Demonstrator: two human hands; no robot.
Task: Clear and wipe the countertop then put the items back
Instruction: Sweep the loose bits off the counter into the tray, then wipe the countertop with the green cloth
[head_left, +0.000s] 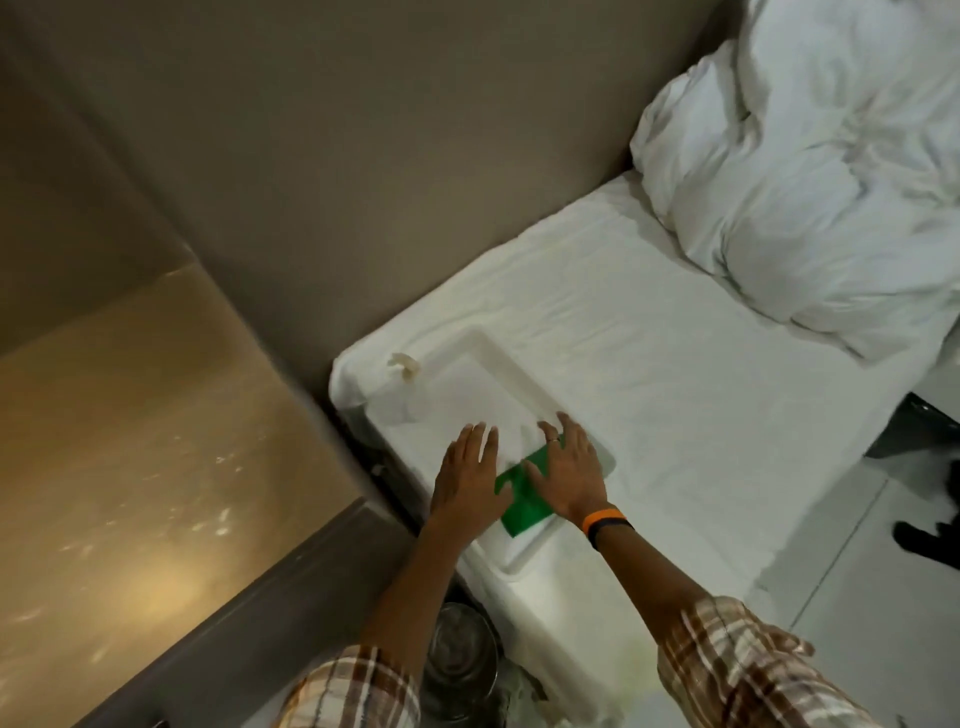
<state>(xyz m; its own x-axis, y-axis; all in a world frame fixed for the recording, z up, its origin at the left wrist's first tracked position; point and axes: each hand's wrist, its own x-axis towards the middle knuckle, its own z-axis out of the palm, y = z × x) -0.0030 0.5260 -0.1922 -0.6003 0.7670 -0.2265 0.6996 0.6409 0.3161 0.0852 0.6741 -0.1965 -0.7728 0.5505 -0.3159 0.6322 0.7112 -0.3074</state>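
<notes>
A white rectangular tray (500, 349) lies on the corner of a bed's white sheet (675, 395). On its near part sits a flat green packet (525, 512) beside something white and flat. My left hand (467, 467) hovers flat over the tray just left of the packet, fingers apart and empty. My right hand (569, 467), with a ring and an orange and black wristband, lies spread over the packet's far end and does not grip it. At the tray's far left edge stands a clear pump bottle (402, 387). The beige glossy countertop (130, 441) is at the left, bare where visible.
A crumpled white duvet (805, 182) fills the far right of the bed. A grey wall rises behind. A round shiny bin (460, 660) stands in the gap between counter and bed. Dark objects (924, 535) lie on the pale tiled floor at right.
</notes>
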